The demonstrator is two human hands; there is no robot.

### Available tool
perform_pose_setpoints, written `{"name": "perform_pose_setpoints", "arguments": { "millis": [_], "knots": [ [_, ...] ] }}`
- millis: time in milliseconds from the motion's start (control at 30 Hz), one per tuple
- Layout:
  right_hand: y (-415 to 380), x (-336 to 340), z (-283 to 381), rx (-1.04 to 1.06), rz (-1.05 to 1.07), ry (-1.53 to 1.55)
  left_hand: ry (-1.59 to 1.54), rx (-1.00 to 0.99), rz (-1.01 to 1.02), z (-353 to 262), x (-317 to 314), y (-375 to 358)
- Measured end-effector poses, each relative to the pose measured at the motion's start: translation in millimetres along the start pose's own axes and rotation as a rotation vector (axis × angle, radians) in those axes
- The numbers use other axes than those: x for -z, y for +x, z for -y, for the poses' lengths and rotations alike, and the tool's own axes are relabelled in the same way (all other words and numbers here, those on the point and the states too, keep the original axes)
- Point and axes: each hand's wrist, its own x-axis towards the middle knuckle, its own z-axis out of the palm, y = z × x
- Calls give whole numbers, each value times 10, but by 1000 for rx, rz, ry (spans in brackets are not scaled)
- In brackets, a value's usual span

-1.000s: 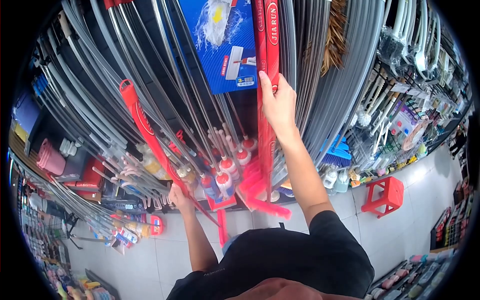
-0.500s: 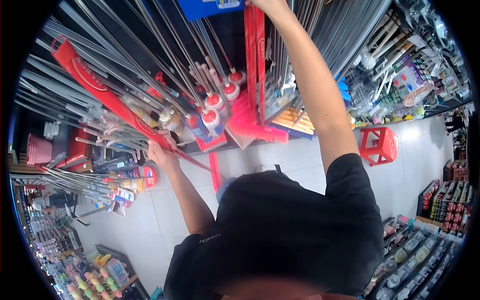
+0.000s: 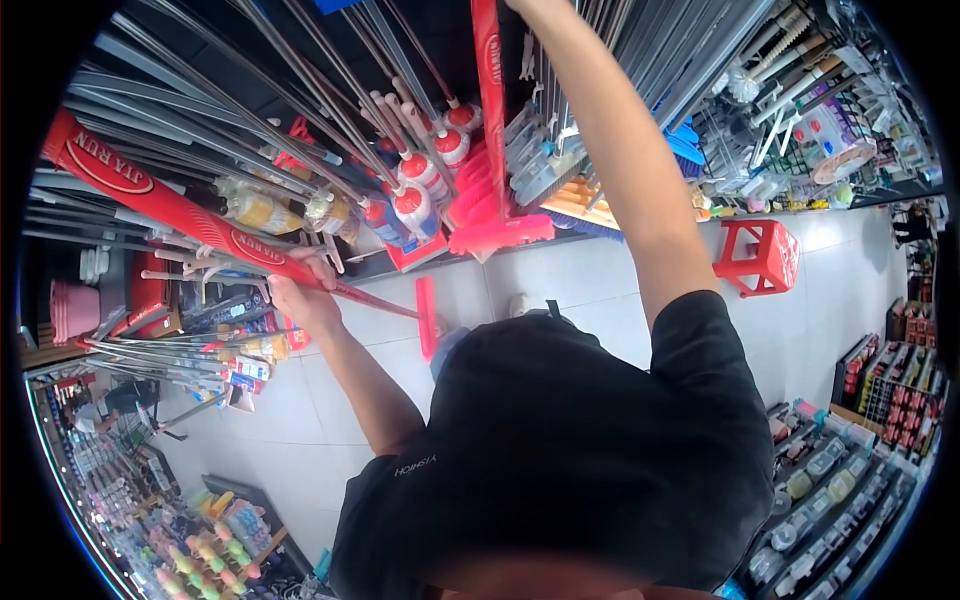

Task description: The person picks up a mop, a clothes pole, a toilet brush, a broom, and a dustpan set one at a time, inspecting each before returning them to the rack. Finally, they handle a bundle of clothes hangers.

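Note:
My left hand is closed around a red broom handle printed JIARUN. The handle slants from the upper left down to a narrow red head near the floor by my feet. My right arm reaches up to the rack, and only a bit of my right hand shows at the top edge, its fingers cut off. Beside it stands another red handle, above a broom head with pink bristles.
Racked metal poles rise on both sides. Red-capped bottles sit low on the rack ahead. A red stool stands on the tiled floor to the right. Goods shelves lie behind me at the lower right.
The broom in my left hand has shifted left and closer to me. The blue card at the top has mostly left view. One red handle shows near my right hand where two showed before.

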Motion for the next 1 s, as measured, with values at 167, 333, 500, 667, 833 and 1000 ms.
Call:
{"name": "perform_pose_setpoints", "arguments": {
  "millis": [167, 333, 500, 667, 833, 1000],
  "knots": [
    [-237, -250, -853, 190, -105, -266, -9, 39, 15, -106, -73, 12],
    [-349, -113, -570, -7, 33, -682, -55, 56, -24, -246, -36, 17],
    [-238, 71, -650, 88, 198, -552, -160, 93, 107, -512, -23, -8],
    [-231, 102, -673, 74, 211, -590, -229, 113, 385, -731, -229, 75],
    [-215, 160, -918, 159, 119, -729, -277, 132, 491, -754, -630, 189],
    [-824, 398, -595, 174, -32, -517, -217, 275, 433, -450, -1048, 322]
  ]
}}
